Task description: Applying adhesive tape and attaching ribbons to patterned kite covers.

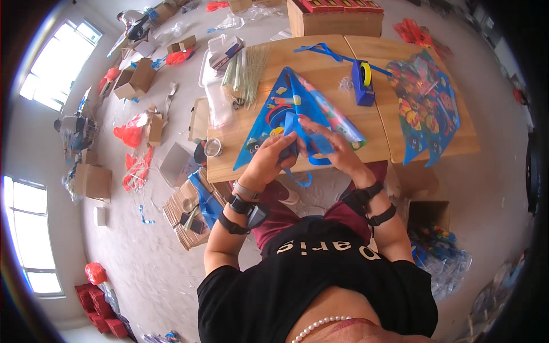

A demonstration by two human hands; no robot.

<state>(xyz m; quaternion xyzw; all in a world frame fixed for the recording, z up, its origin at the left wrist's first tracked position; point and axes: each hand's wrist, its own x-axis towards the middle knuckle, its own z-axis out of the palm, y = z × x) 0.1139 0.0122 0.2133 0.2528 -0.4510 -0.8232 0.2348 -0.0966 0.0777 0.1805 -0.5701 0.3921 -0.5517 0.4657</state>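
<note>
A blue triangular kite [260,137] with cartoon prints lies on the wooden table [377,131] in front of me, its point away from me. Over its near part, my left hand [269,155] pinches a blue ribbon [318,162] between thumb and fingers. My right hand [338,151] is just to the right, fingers bent around the same blue material. Part of the ribbon loops down past the table's front edge. Both hands cover the kite's lower middle, so what lies under the fingers is hidden. A rolled, pink-patterned sheet edge [337,117] shows along the kite's right side.
A blue tape dispenser [362,90] with a yellow roll stands beyond the kite. More printed kites [426,108] lie at the right. Thin pale rods [251,71], a plastic tray [217,100] and a small round container [213,147] sit at the left. A cardboard box [337,23] stands behind.
</note>
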